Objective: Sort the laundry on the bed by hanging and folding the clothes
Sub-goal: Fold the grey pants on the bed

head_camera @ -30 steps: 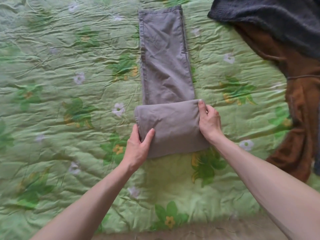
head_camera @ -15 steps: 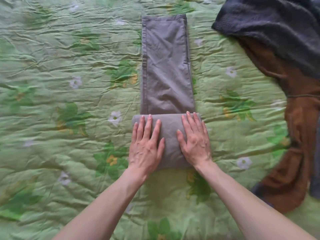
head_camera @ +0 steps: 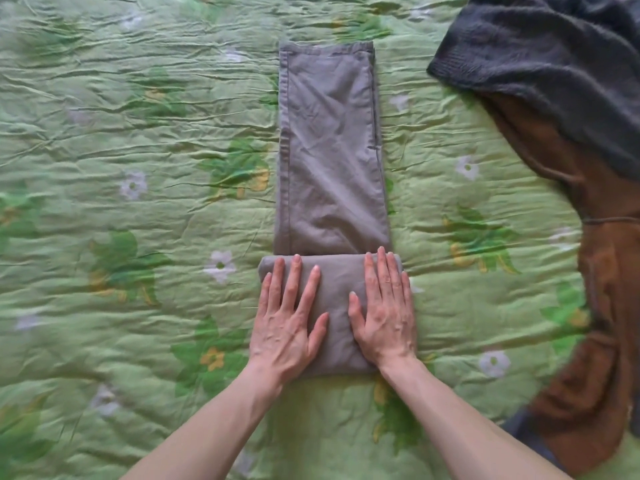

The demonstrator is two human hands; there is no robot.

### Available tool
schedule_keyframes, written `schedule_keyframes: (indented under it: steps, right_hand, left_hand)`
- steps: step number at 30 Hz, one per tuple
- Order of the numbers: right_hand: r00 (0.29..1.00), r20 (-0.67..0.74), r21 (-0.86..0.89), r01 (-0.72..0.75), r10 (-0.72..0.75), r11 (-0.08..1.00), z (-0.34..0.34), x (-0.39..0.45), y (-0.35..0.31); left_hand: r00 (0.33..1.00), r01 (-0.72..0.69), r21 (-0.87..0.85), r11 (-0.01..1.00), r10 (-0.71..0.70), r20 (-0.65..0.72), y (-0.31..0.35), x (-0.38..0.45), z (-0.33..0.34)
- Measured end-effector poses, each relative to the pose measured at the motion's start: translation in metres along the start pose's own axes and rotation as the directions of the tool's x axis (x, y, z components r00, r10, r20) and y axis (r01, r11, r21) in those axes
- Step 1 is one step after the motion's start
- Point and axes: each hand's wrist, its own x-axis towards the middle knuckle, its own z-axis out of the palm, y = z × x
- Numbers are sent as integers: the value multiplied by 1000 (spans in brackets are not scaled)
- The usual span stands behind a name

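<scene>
Grey trousers [head_camera: 329,150] lie lengthwise on the green bedspread [head_camera: 138,202], their near end folded over into a thick flat bundle. My left hand [head_camera: 287,320] lies palm down on the left half of that bundle, fingers straight and spread. My right hand [head_camera: 384,306] presses flat on the right half, fingers straight and pointing away from me. The far part of the trousers stretches out flat beyond my fingertips.
A dark grey knitted garment [head_camera: 540,64] lies at the upper right, partly over a brown garment [head_camera: 599,278] that runs down the right edge. The flowered green bedspread fills the left half of the view.
A second ago my hands gripped the sides of the folded bundle. They have since moved on top and lie flat on it, and the view has shifted slightly.
</scene>
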Motion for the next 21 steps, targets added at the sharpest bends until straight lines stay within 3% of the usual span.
schedule_keyframes:
  steps: [3, 6, 11, 15, 18, 21]
  right_hand:
    - [1000, -6, 64, 17, -17, 998, -3, 0, 4]
    - [995, -27, 43, 99, -98, 994, -7, -7, 7]
    - [963, 62, 15, 262, -262, 965, -21, -34, 16]
    - [942, 187, 8, 282, -278, 959, -40, -46, 21]
    - [890, 303, -39, 369, -341, 929, -54, -52, 28]
    - [845, 406, -92, 417, -349, 904, -69, -58, 34]
  left_hand:
    - [1000, -25, -16, 1000, 25, -9, -1, -3, -5]
    - [984, -181, -13, 983, 181, -2, -2, -15, -12]
    - [928, -337, 59, 940, 321, 190, -4, -34, -31]
    - [916, -297, 150, 943, 237, 323, 12, -38, -45]
    - [935, -233, 306, 923, 125, 333, 41, -36, -51]
    - [943, -181, 325, 928, 70, 326, 57, -36, -53]
